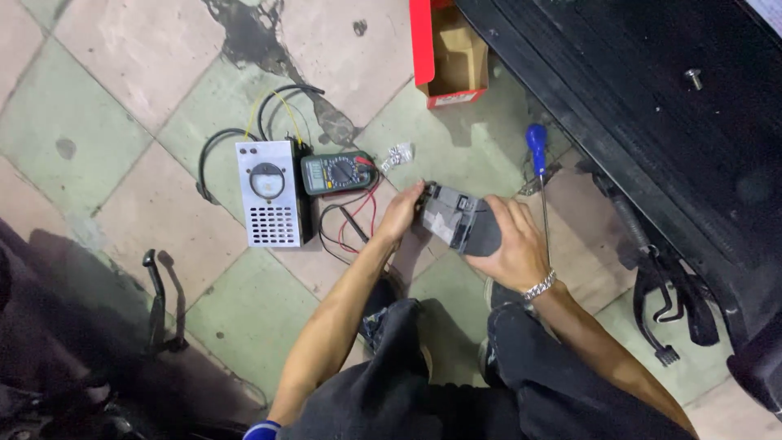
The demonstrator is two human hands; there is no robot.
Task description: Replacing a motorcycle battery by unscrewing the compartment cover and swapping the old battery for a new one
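A red cardboard box [449,53] stands open on the floor [147,57] at the top edge, beside the black vehicle. It is brown inside, with a white label on its near end.

A small clear plastic bag [397,156] lies on the floor below the box.

A green meter [337,173] lies near the middle of the floor. It has a small grey screen on its left end and a round dial.

Touching its left side is a silver metal box [270,193] with a round white gauge window on top.
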